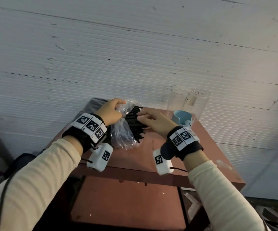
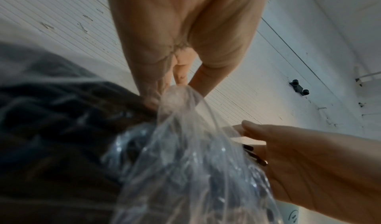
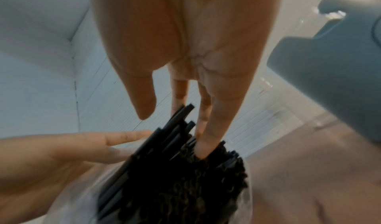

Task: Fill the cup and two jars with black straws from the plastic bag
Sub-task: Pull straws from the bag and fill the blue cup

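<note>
A clear plastic bag (image 1: 123, 139) full of black straws (image 1: 135, 125) lies on the reddish-brown table (image 1: 151, 157). My left hand (image 1: 121, 109) pinches the bag's rim at its far end; the left wrist view shows the plastic bag (image 2: 185, 162) bunched between thumb and fingers of that left hand (image 2: 171, 87). My right hand (image 1: 141, 118) lies with straight fingers on the open ends of the straws; in the right wrist view its fingertips (image 3: 203, 151) touch the straws (image 3: 175, 178), gripping none. A light blue cup (image 1: 183, 118) and two clear jars (image 1: 176, 100) (image 1: 199, 100) stand empty at the right.
A dark grey bag (image 1: 94, 105) lies behind my left hand at the table's back left. The white ribbed wall (image 1: 135, 55) rises right behind the table. A lower shelf (image 1: 126, 200) sits under the tabletop. The table's front and right edges are close.
</note>
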Demonstrator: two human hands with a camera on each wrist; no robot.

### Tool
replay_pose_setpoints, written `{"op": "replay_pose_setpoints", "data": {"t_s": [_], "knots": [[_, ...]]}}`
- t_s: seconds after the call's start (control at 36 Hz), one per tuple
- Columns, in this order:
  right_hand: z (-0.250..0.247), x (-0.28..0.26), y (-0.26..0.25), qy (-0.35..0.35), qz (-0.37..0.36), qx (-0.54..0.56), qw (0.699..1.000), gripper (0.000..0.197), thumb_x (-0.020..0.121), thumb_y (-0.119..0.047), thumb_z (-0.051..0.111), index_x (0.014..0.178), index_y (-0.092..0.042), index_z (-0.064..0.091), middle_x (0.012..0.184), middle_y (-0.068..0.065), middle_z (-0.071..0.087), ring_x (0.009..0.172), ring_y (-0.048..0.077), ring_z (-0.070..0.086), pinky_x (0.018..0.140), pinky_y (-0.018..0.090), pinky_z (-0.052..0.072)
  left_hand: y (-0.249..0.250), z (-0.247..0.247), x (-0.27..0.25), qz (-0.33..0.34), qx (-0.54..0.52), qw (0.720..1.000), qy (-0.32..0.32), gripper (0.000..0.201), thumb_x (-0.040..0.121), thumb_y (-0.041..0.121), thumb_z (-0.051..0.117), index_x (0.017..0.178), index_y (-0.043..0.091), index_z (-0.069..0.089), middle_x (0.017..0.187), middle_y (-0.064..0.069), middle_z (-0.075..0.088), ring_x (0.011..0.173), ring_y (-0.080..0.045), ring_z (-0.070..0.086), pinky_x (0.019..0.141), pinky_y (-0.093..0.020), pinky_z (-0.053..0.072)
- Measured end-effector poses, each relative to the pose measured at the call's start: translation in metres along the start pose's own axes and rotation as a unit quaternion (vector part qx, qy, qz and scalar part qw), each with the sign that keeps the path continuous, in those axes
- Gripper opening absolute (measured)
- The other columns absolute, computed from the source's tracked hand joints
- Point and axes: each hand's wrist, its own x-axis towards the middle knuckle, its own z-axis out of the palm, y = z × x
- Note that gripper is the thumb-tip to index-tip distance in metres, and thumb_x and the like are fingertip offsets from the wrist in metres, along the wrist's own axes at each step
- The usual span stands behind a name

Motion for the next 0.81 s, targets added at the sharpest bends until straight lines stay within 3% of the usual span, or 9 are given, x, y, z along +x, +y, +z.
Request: {"op": "replay_pose_setpoints", "data": {"t_s": [0.06,0.17,0.22,0.33,0.42,0.5,0.61,0.69,0.81], "knots": [[0.007,-0.001,0.000,-0.025,0.003,0.031,0.999,0.022,0.094,-0.016,0.062,0.115,-0.010,0.063,0.107,0.013,0.065,0.088,0.019,0.067,0.079,0.027,0.058,0.000,0.000,0.000,0.003,0.005,1.000,0.003,0.056,0.089,0.003,0.063,0.139,0.026,0.048,0.149,-0.002,0.044,0.132,-0.015,0.045,0.068,-0.011,0.037],[0.007,-0.001,0.003,0.005,-0.001,0.069,0.998,0.016,0.089,-0.001,0.064,0.105,0.001,0.067,0.108,0.018,0.065,0.087,0.017,0.067,0.077,0.024,0.058,0.001,0.001,-0.003,0.010,0.007,1.000,0.011,0.053,0.090,0.003,0.062,0.138,0.024,0.048,0.148,0.001,0.044,0.138,-0.015,0.040,0.088,-0.021,0.038],[-0.001,-0.002,0.006,0.017,-0.006,0.067,0.998,0.015,0.088,-0.001,0.065,0.103,0.001,0.068,0.106,0.019,0.067,0.086,0.018,0.068,0.077,0.023,0.058,0.002,0.001,-0.004,0.013,0.007,1.000,0.014,0.052,0.091,0.005,0.063,0.137,0.023,0.049,0.149,0.001,0.044,0.139,-0.015,0.039,0.092,-0.022,0.036],[-0.020,-0.006,0.014,0.037,-0.006,0.014,0.999,0.012,0.088,-0.010,0.069,0.087,-0.021,0.072,0.099,0.018,0.072,0.092,0.032,0.069,0.091,0.045,0.055,0.003,0.001,-0.008,0.014,0.009,1.000,0.017,0.052,0.092,0.008,0.063,0.139,0.024,0.048,0.149,-0.001,0.043,0.138,-0.016,0.040,0.088,-0.021,0.036],[-0.023,-0.010,0.016,0.044,0.027,0.052,0.997,0.011,0.086,-0.020,0.071,0.096,-0.020,0.067,0.102,0.019,0.071,0.093,0.035,0.070,0.092,0.052,0.053,0.004,0.001,-0.009,0.017,0.008,1.000,0.017,0.052,0.092,0.010,0.064,0.139,0.024,0.047,0.150,-0.002,0.043,0.137,-0.016,0.040,0.083,-0.017,0.038],[-0.015,-0.007,0.016,0.024,0.045,0.079,0.996,0.043,0.077,-0.038,0.077,0.112,-0.016,0.066,0.108,0.012,0.071,0.096,0.028,0.070,0.091,0.046,0.055,0.006,0.002,-0.009,0.020,0.013,1.000,0.018,0.052,0.092,0.010,0.063,0.140,0.024,0.046,0.151,0.000,0.041,0.138,-0.015,0.039,0.087,-0.018,0.037],[0.005,-0.001,0.010,-0.007,0.064,0.194,0.979,0.026,0.087,-0.010,0.069,0.111,-0.003,0.065,0.107,0.016,0.068,0.092,0.022,0.069,0.081,0.031,0.059,0.007,0.003,-0.009,0.023,0.017,0.999,0.017,0.052,0.092,0.008,0.062,0.139,0.024,0.046,0.150,0.002,0.041,0.139,-0.014,0.038,0.085,-0.016,0.038],[0.015,0.004,0.005,0.002,0.057,0.195,0.979,0.021,0.085,-0.002,0.069,0.106,0.000,0.068,0.097,0.012,0.068,0.082,0.016,0.068,0.070,0.021,0.057,0.007,0.004,-0.008,0.020,0.017,1.000,0.013,0.052,0.092,0.007,0.062,0.139,0.024,0.046,0.151,0.001,0.041,0.140,-0.015,0.036,0.095,-0.022,0.036],[0.012,0.004,0.004,0.002,0.050,0.184,0.982,0.011,0.086,0.000,0.068,0.096,-0.003,0.070,0.092,0.010,0.067,0.075,0.012,0.067,0.066,0.017,0.056,0.007,0.002,-0.010,0.021,0.025,0.999,0.008,0.053,0.092,0.010,0.064,0.140,0.024,0.045,0.151,0.002,0.041,0.141,-0.015,0.036,0.101,-0.025,0.035]]}}
